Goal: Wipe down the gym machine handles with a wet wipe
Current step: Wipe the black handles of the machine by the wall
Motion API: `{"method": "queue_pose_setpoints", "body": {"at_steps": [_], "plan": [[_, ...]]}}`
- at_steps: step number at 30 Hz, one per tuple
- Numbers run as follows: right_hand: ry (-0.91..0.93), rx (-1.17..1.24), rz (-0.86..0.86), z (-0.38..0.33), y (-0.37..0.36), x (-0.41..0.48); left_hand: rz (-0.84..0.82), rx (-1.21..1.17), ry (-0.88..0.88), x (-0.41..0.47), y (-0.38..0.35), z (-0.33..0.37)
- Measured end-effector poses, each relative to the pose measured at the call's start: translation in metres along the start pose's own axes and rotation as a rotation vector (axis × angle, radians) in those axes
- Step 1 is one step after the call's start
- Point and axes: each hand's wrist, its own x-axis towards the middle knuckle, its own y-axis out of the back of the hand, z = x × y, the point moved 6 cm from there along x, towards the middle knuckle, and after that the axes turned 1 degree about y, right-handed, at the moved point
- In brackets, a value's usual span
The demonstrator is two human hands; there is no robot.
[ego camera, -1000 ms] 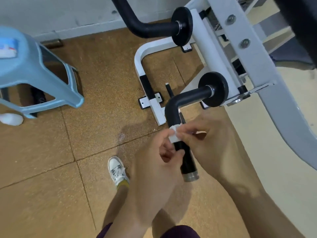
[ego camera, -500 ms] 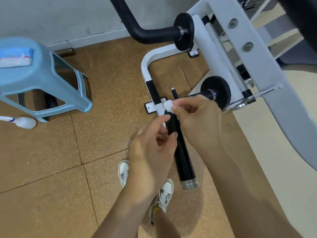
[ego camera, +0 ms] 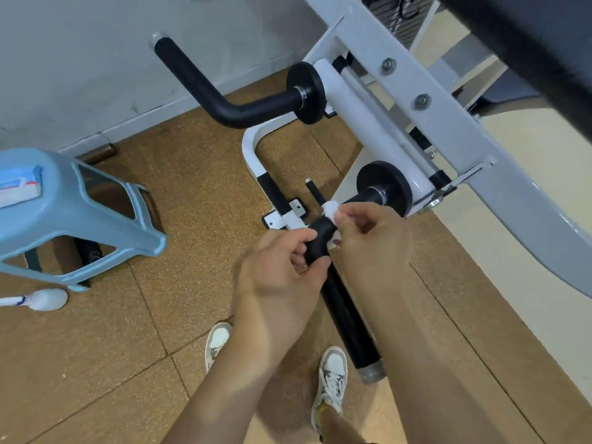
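Near handle [ego camera: 349,318] black, L-shaped, long leg slanting down to a metal end cap; far handle [ego camera: 224,104] alike, its free end toward the wall; wipe [ego camera: 331,210] a small white wad on the near handle's bend, pinched by the right hand [ego camera: 368,245].

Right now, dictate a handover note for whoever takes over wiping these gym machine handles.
Left hand grips the near handle just below its bend.
Right hand pinches the wet wipe against the bend.
Far handle: neither hand on it.
Wiping is under way at the bend; how much is clean cannot be told.
Left: likely the near handle's straight grip, then the far handle.
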Motion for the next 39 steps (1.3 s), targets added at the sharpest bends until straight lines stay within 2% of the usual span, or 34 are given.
{"method": "queue_pose_setpoints", "body": {"at_steps": [3, 6, 8, 11, 15, 18, 23, 28, 33, 39], "plan": [[-0.116, 0.086, 0.043, 0.002, 0.002, -0.004, -0.105, 0.044, -0.076, 0.009, 0.006, 0.004], [-0.072, -0.089, -0.067, -0.012, -0.003, -0.013, -0.183, 0.123, -0.178, 0.017, 0.013, 0.007], [-0.096, -0.130, 0.002, -0.014, -0.001, -0.004, -0.252, 0.111, -0.189, 0.022, 0.016, 0.007], [-0.205, -0.064, 0.129, -0.013, 0.003, -0.002, -0.339, 0.090, -0.229, 0.032, 0.020, 0.006], [-0.193, -0.097, 0.056, -0.018, -0.007, -0.017, -0.421, 0.084, -0.376, 0.047, 0.018, 0.012], [-0.264, -0.061, 0.231, -0.012, 0.005, -0.001, -0.506, 0.088, -0.420, 0.056, 0.005, 0.015], [-0.248, -0.064, 0.157, -0.010, -0.007, -0.022, -0.511, 0.116, -0.457, 0.073, -0.006, 0.025], [-0.346, 0.029, 0.314, 0.004, 0.009, 0.010, -0.554, 0.193, -0.467, 0.084, -0.024, 0.036], [-0.347, -0.054, 0.223, -0.003, -0.002, -0.012, -0.532, 0.083, -0.440, 0.094, -0.027, 0.041], [-0.464, 0.104, 0.546, 0.017, 0.009, 0.004, -0.627, 0.217, -0.639, 0.092, -0.042, 0.043]]}}
